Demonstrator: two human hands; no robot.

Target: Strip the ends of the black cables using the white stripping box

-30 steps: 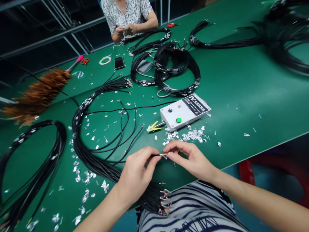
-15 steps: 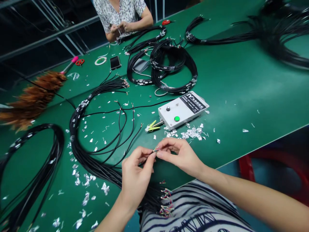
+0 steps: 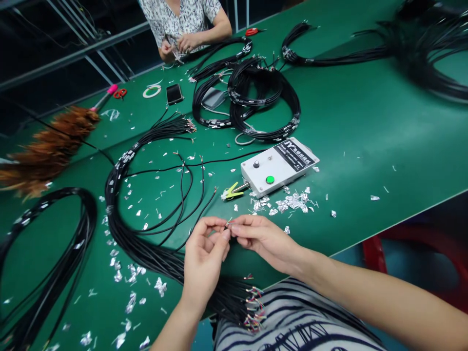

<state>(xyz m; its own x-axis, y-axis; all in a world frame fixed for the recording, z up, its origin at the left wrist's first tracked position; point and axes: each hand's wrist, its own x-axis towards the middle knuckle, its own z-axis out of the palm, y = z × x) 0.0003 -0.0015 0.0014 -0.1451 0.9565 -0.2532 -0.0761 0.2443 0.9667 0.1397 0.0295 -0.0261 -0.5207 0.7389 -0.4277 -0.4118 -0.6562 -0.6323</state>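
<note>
Counter (image 3: 365,126) runs green, its near edge just under both hands. Black cable bundle (image 3: 146,248) lies to their left, ends hanging over that edge. Left hand (image 3: 204,258) and right hand (image 3: 263,239) meet fingertip to fingertip, both pinched on one cable end (image 3: 228,223), axis left-right. Grey box (image 3: 280,165) sits just beyond; open room to the right.

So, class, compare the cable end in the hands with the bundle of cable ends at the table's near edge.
The held cable end is single, pinched between left hand and right hand; the bundle of cable ends is many, untouched. The held cable end shows a short tip; the bundle fans coloured wires. Both end in thin wires.
</note>
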